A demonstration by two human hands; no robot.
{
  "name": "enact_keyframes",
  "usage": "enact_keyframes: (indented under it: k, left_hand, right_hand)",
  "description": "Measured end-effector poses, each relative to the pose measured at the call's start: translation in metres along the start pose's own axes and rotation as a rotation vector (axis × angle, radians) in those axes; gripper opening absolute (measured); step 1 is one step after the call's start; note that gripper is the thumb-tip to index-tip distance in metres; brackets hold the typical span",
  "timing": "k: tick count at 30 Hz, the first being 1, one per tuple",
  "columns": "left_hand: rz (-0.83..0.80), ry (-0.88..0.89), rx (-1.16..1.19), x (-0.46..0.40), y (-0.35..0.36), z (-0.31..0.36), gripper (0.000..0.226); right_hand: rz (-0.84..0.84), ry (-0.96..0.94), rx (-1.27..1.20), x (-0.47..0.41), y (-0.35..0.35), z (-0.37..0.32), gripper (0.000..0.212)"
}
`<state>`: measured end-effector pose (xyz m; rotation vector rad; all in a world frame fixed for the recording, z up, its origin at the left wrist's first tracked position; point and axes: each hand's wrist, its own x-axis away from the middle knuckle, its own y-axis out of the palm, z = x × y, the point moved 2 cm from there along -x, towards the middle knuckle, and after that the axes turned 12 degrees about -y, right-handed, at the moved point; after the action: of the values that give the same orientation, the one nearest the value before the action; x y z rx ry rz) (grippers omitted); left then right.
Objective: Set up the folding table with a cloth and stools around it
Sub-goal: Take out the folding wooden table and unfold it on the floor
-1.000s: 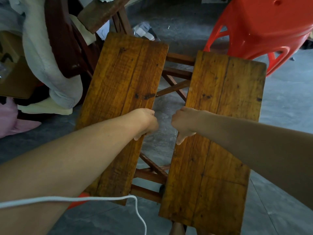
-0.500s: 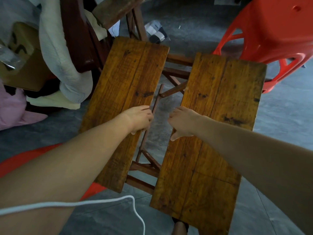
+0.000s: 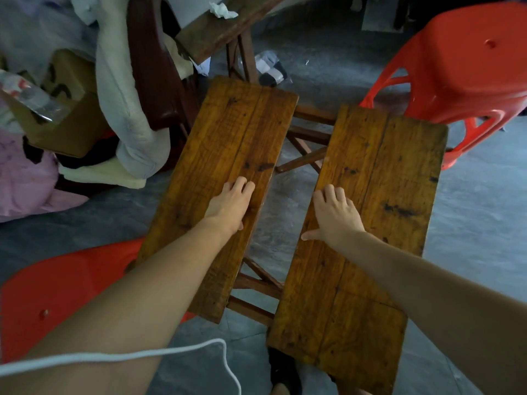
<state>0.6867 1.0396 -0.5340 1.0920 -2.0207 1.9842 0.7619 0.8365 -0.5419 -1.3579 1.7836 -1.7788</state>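
Folding table [image 3: 379,223] stands on the grey floor [image 3: 470,223], its two wooden leaves apart with a gap showing the frame [image 3: 302,158]. Left hand [image 3: 229,205] rests flat on the left leaf [image 3: 228,143], fingers relaxed, gripping nothing. Right hand [image 3: 335,213] lies flat on the right leaf, fingers straight. Red stool [image 3: 467,72] far right, another red stool [image 3: 57,292] near left. White cord [image 3: 114,356] crosses the left forearm.

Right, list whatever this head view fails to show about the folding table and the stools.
- Folding table: its legs and most of the frame are hidden under the two panels.
- Far red stool: cut off by the right and top edges.
- Near red stool: left arm covers part, left edge cuts it.
- Left hand: thumb hidden by the hand itself.
- Cloth: cannot be told apart in the fabric pile.
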Motion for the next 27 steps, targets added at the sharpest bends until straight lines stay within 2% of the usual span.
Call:
enact_keyframes:
  k: [4, 9, 14, 17, 21, 24, 27]
  left_hand:
    - [0.03, 0.072, 0.067, -0.002, 0.004, -0.007, 0.085]
    - [0.021, 0.11, 0.179, 0.0, 0.02, -0.029, 0.06]
    - [0.023, 0.166, 0.267, 0.0, 0.034, -0.041, 0.044]
    - [0.062, 0.177, 0.321, 0.002, 0.041, -0.046, 0.035]
    - [0.101, 0.173, 0.394, 0.011, 0.052, -0.047, 0.034]
    - [0.214, 0.147, 0.36, 0.02, 0.053, -0.046, 0.03]
    - [0.34, 0.105, 0.325, 0.033, 0.059, -0.044, 0.03]
  right_hand:
    - [0.008, 0.053, -0.037, -0.003, -0.001, -0.003, 0.102]
    - [0.026, 0.203, -0.083, 0.004, 0.004, -0.012, 0.096]
    - [0.156, 0.414, -0.237, 0.02, 0.016, -0.025, 0.085]
    - [0.238, 0.51, -0.303, 0.03, 0.025, -0.034, 0.071]
    - [0.37, 0.565, -0.275, 0.044, 0.042, -0.054, 0.04]
    - [0.42, 0.595, -0.267, 0.053, 0.054, -0.074, 0.027]
    - [0.428, 0.544, -0.267, 0.069, 0.068, -0.09, 0.031]
